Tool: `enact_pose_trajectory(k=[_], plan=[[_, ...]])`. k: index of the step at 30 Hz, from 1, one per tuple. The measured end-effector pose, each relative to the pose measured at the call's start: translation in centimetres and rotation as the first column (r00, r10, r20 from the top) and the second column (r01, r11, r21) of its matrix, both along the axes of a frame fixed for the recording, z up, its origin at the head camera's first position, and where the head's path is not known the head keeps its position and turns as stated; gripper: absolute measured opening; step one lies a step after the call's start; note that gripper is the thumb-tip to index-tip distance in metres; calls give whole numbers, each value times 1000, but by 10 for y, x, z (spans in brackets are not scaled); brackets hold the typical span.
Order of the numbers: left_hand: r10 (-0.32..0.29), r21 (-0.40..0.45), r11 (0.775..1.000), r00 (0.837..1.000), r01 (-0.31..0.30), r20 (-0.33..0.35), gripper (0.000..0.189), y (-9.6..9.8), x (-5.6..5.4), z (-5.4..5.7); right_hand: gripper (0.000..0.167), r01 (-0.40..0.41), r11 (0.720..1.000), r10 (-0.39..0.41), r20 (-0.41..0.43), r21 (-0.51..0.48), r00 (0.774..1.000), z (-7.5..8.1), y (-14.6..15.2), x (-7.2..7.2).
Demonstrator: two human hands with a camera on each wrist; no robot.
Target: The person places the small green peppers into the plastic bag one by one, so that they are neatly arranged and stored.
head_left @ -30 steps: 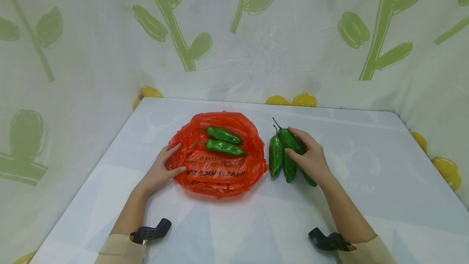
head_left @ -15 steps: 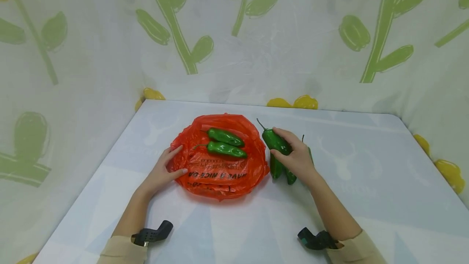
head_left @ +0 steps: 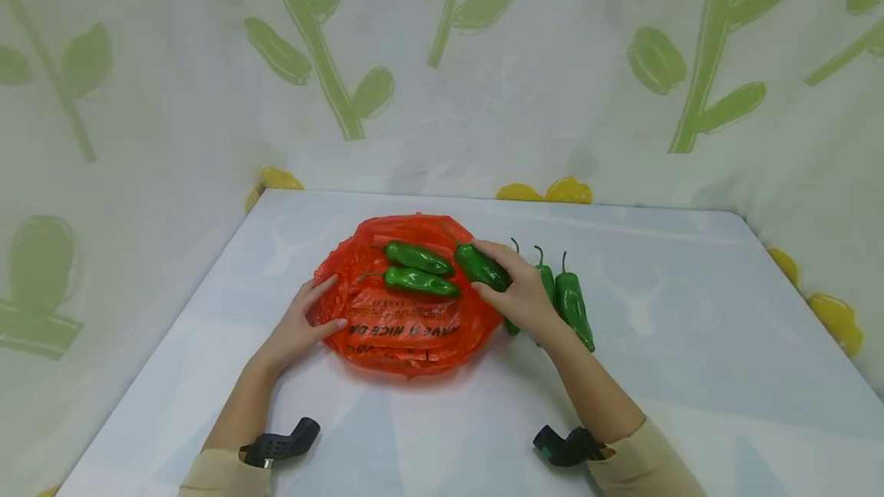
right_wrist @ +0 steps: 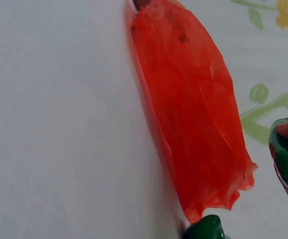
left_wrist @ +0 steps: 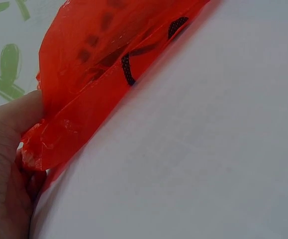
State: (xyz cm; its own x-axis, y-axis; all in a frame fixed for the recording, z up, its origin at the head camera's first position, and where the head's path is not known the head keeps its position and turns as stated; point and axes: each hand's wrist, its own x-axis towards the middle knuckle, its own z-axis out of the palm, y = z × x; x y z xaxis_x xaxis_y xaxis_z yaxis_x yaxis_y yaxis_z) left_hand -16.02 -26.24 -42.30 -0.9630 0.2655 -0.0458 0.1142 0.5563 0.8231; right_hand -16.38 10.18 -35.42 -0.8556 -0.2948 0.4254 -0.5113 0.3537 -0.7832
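A red plastic bag (head_left: 407,332) sits wide-mouthed on the table, its rim rolled out. Two green peppers (head_left: 420,281) lie inside. My left hand (head_left: 298,326) holds the bag's left side, thumb and fingers set apart around the rim; the left wrist view has bunched plastic (left_wrist: 37,149) between them. Over the bag's right rim, my right hand (head_left: 519,294) grips another green pepper (head_left: 481,267), also partly seen in the right wrist view (right_wrist: 287,162). Several more peppers (head_left: 573,309) lie right of the bag, partly hidden behind the right hand and forearm.
The pale table (head_left: 691,313) reaches back to a white curtain (head_left: 518,113) printed with green stems and yellow flowers. Each wrist wears a black camera mount (head_left: 283,443). A black patterned piece (left_wrist: 128,69) shows at the bag's base.
My right hand has lifted a pepper from the group at right and carried it left over the bag's rim. The left hand stays at the bag's left side.
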Motion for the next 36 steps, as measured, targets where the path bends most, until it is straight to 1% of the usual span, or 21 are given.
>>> enact_pose_trajectory(k=[3, 7, 10, 15, 18, 23, 25, 28, 32, 36], plan=[[7, -6, 1000, 1000, -7, 0, 79, 0, 0, 1, 57, -41, 999, 41, -39, -4, 998, -2, -9, -2], [7, -5, 1000, 1000, -7, -2, 78, -1, -1, 0, 56, -67, 997, 70, -67, 39, 995, -5, -19, -3], [5, -2, 1000, 1000, -5, -1, 78, -1, -1, 0, 56, -71, 995, 76, -65, 71, 995, -6, -24, -2], [9, -11, 1000, 1000, -9, 7, 79, -2, -1, 1, 57, -83, 994, 88, -59, 78, 994, -6, -28, -1], [8, -7, 1000, 1000, -8, 3, 79, -3, -1, 1, 56, -106, 991, 112, -73, 77, 991, -5, -31, -2], [8, -4, 1000, 1000, -8, 2, 78, -2, 0, 0, 55, -116, 987, 125, -73, 107, 990, -5, -38, -5], [9, -7, 1000, 1000, -9, 8, 78, -2, 0, 0, 55, -123, 985, 131, -62, 117, 989, -6, -42, -6], [10, -8, 1000, 1000, -9, 13, 78, -1, 0, -1, 55, -158, 979, 166, -53, 127, 985, -9, -47, -7], [10, -9, 1000, 1000, -10, 13, 78, 0, 0, -1, 56, -211, 964, 216, -14, 159, 976, -12, -53, -8], [10, -6, 1000, 1000, -10, 14, 78, 0, 0, -1, 56, -241, 951, 239, 31, 195, 970, -16, -57, -9]])
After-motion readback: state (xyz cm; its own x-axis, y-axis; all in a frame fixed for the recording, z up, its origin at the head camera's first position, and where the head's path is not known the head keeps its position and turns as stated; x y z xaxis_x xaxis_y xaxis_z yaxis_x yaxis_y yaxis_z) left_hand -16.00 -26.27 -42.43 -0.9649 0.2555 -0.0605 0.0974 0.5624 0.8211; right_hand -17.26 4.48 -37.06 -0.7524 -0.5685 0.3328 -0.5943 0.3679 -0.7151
